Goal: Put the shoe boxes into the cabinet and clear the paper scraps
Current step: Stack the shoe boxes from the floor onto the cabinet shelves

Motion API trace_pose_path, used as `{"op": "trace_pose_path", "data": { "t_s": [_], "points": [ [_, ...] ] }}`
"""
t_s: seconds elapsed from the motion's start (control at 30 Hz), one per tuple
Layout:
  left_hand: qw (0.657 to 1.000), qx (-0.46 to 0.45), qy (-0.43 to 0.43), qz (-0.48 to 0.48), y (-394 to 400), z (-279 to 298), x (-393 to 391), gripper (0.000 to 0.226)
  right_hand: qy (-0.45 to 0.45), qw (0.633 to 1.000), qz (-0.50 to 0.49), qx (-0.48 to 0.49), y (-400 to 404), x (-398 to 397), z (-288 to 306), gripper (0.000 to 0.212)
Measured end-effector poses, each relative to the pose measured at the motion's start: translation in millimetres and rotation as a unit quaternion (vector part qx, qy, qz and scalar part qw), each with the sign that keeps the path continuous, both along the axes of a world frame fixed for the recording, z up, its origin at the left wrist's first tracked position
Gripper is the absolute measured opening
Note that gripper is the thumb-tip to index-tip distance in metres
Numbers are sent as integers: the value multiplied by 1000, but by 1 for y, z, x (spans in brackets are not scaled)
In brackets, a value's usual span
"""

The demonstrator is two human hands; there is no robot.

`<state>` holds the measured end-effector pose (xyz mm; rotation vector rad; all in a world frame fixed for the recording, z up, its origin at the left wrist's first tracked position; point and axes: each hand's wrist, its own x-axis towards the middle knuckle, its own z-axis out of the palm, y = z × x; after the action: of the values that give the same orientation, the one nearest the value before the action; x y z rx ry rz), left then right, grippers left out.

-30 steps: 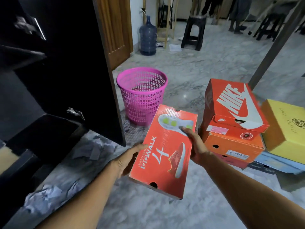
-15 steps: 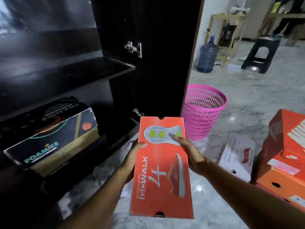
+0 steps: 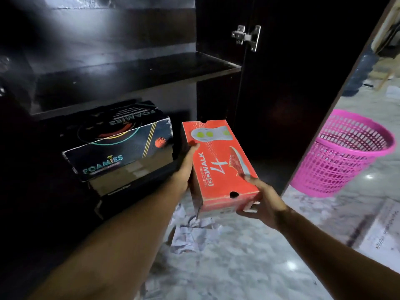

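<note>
You've swung from the pile to the cabinet [image 3: 134, 68], and the orange Skechers box [image 3: 218, 163] now hangs at its lower opening, just beside the Foamies box [image 3: 119, 144]. Left hand [image 3: 184, 172] and right hand [image 3: 263, 204] both grip it. Paper scraps [image 3: 192, 232] still litter the floor.

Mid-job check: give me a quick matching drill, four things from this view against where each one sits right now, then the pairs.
Things:
1. orange shoe box
2. black shoe box
3. pink basket
4. paper scraps

Places:
A. on the floor below the held box
B. on the floor right of the cabinet door
C. held between the left hand and right hand
D. inside the cabinet, under the shelf

Pairs: 1-C, 2-D, 3-B, 4-A
</note>
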<state>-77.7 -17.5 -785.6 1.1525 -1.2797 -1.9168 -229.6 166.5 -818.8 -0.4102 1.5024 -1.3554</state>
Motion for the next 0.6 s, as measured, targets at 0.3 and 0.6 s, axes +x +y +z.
{"op": "trace_pose_path", "data": {
  "t_s": [0.3,0.6],
  "points": [
    [979,74,-179,-57,-2,-88,-16,100,-23,995,-86,38,-100,-33,-51,35],
    [976,-70,-193,72,-49,-146,-46,108,13,985,-168,20,-183,-35,-115,51]
  ]
}}
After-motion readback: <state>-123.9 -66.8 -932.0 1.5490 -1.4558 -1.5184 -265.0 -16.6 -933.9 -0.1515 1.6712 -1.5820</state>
